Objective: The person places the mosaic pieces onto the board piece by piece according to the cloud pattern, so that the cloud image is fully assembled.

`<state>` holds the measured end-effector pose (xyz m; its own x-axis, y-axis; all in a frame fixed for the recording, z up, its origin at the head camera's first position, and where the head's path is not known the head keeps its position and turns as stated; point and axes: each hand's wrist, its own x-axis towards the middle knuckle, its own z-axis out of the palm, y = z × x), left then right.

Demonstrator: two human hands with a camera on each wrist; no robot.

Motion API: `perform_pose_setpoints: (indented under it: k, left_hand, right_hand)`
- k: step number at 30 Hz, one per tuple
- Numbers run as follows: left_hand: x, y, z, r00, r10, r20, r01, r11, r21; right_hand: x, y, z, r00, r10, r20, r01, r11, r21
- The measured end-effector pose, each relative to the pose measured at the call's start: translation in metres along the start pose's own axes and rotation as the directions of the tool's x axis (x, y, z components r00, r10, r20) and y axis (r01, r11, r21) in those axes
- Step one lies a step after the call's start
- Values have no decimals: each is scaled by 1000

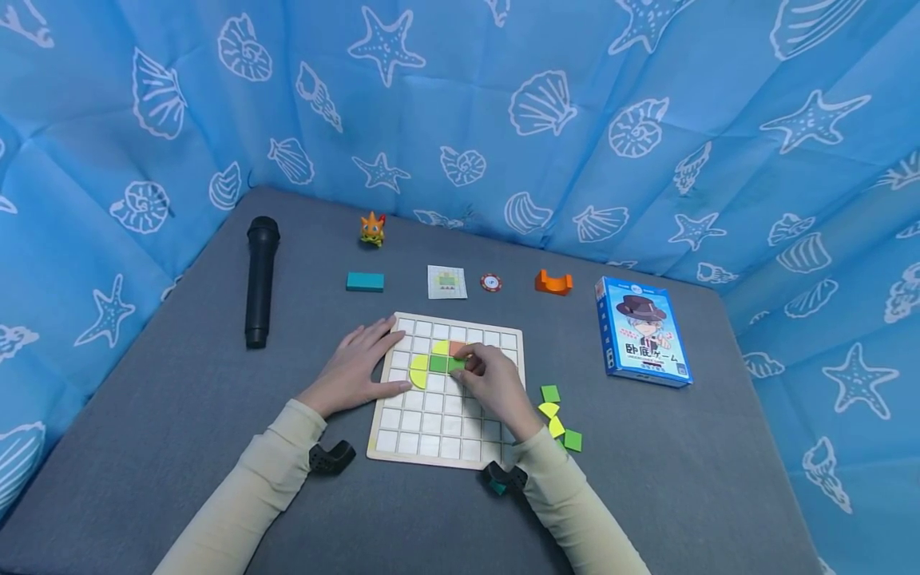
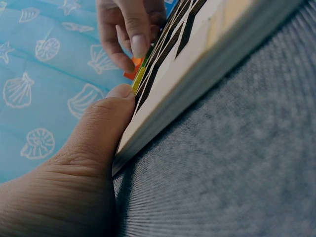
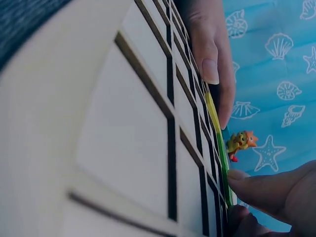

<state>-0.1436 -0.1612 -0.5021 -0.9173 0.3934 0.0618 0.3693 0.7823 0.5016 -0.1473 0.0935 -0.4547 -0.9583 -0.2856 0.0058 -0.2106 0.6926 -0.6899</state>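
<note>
A square white grid board (image 1: 410,443) with a pale wooden rim lies on the grey table. My left hand (image 1: 362,363) rests along its left side, fingers spread over the top left corner and thumb (image 2: 111,111) beside the yellow rounded tiles (image 1: 418,378). My right hand (image 1: 497,385) is over the middle of the board, fingers curled and thumb (image 3: 261,192) at a green square tile (image 1: 456,364). Left of that tile sits another green tile (image 1: 438,363). Above them are a yellow rounded tile (image 1: 441,347) and an orange tile (image 1: 457,348), partly hidden by my fingers.
Loose green tiles (image 1: 550,394) and yellow tiles (image 1: 557,427) lie right of the board. Behind it are a teal block (image 1: 365,282), pattern card (image 1: 447,283), poker chip (image 1: 491,283), orange holder (image 1: 553,283) and toy figure (image 1: 372,229). A microphone (image 1: 261,283) lies left, a blue box (image 1: 642,331) right.
</note>
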Motion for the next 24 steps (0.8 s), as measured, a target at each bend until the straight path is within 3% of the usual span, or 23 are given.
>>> perform_pose_setpoints:
  k: [6,12,18,24]
  left_hand:
    - [-1,0,0,1000,-3,4,3,1000,-5]
    - [-1,0,0,1000,2,-1,-2,1000,-10]
    - [-1,0,1,1000,7,-11,-7,1000,-9]
    - [-1,0,0,1000,5,-7,-5,1000,-12]
  right_hand:
    - [0,0,2,1000,-16,-4,15,999,-49]
    - [-3,0,-3,1000,3,11,-3,1000,13]
    - [-10,3,-21,998,59,14,-60,996,68]
    - [-17,17,-47,986,160,-50,-159,987,10]
